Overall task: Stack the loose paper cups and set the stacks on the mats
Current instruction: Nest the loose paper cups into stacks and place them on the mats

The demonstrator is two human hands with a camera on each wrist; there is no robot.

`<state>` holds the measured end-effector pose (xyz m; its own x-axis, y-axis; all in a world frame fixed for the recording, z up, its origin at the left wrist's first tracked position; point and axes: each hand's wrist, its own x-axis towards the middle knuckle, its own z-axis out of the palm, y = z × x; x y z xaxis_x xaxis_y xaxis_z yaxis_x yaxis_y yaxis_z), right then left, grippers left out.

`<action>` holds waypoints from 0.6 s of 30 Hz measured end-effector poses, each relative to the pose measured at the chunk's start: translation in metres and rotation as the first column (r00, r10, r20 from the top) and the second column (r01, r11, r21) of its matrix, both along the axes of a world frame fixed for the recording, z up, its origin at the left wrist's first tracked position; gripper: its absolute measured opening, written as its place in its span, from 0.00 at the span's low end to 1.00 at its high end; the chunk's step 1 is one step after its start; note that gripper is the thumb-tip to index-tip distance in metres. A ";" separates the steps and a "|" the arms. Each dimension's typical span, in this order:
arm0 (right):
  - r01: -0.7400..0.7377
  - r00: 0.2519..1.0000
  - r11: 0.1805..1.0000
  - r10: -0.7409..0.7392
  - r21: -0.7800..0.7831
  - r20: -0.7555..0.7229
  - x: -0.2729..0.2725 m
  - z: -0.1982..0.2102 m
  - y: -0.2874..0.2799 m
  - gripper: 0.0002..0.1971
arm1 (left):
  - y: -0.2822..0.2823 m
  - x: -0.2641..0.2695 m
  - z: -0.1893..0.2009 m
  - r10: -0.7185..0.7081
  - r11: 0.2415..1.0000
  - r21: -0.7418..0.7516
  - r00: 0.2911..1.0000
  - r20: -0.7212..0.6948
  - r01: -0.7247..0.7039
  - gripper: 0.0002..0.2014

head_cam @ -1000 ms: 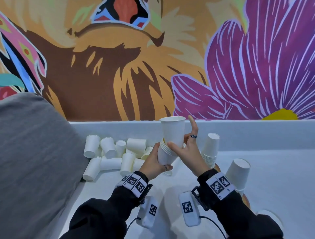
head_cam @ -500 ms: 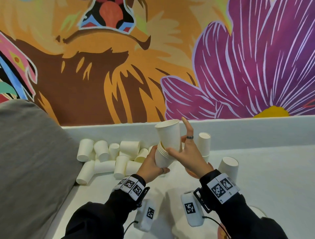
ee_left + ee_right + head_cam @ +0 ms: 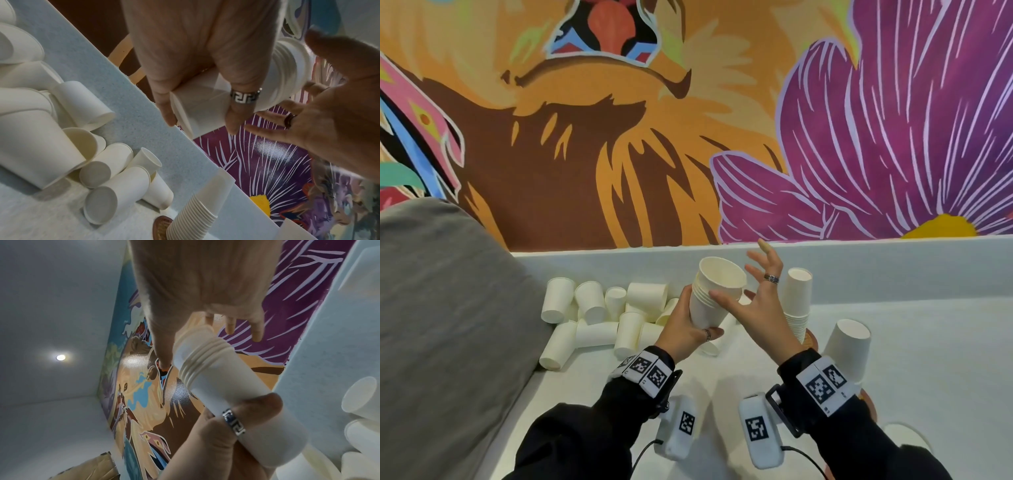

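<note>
Stacked paper cups (image 3: pixel 714 297) gripped upright in left hand (image 3: pixel 686 327), right hand (image 3: pixel 755 305) spread loose beside the rim, loose cups (image 3: pixel 599 317) heaped on worktop (image 3: pixel 928 359).

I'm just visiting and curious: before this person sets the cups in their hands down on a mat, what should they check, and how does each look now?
1. Left hand grips the held stack: ok.
2. Top cup seated, rims nested evenly: ok.
3. Right hand off the stack, fingers spread: ok.
4. Round mat by the tall stack: already occupied, not ok.
5. Another free mat: cannot tell; only partial discs show at the lower right.
6. Loose cups left to stack: many, not ok.
</note>
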<state>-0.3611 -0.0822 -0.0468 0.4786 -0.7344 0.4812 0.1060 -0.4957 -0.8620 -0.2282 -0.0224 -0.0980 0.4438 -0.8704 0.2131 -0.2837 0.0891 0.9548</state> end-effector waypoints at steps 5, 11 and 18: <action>-0.039 0.993 0.998 0.034 -0.040 -0.109 0.001 0.009 0.002 0.34 | -0.001 -0.005 0.005 -0.024 1.000 -0.012 1.000 0.016 0.025 0.35; -0.010 0.979 1.000 0.004 -0.029 -0.203 -0.019 0.023 0.001 0.26 | -0.004 -0.021 0.024 -0.184 0.983 -0.022 0.983 0.005 0.184 0.37; 0.050 0.968 0.999 -0.048 0.003 -0.247 -0.054 0.044 -0.009 0.23 | -0.012 -0.046 0.045 -0.278 0.961 -0.005 0.959 -0.049 0.278 0.31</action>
